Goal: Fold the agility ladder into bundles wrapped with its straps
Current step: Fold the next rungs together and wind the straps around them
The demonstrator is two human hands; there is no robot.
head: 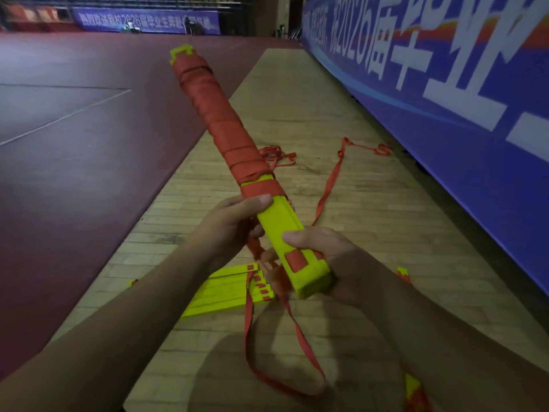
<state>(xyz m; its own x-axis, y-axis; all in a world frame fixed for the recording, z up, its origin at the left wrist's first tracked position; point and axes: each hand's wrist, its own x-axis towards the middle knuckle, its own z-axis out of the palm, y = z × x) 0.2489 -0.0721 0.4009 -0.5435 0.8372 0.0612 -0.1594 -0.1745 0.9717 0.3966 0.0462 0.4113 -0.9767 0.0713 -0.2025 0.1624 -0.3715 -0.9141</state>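
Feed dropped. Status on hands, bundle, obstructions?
Left hand and right hand grip the bundle at its bare yellow end. Strap tail hangs loose. Unwrapped rungs lie underneath.

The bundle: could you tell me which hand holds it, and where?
Both: left hand grips the bundle below the strap wrapping, right hand its near end.

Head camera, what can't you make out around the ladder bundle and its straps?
1. Fingers of the left hand and right hand: hidden under the ladder bundle; only the thumbs show.
2. Rung stack on the floor: partly covered by the left forearm and the bundle.
3. Loose strap: where it joins the bundle is blurred and behind the hands.
4. Far banner: its text is too small and blurred.
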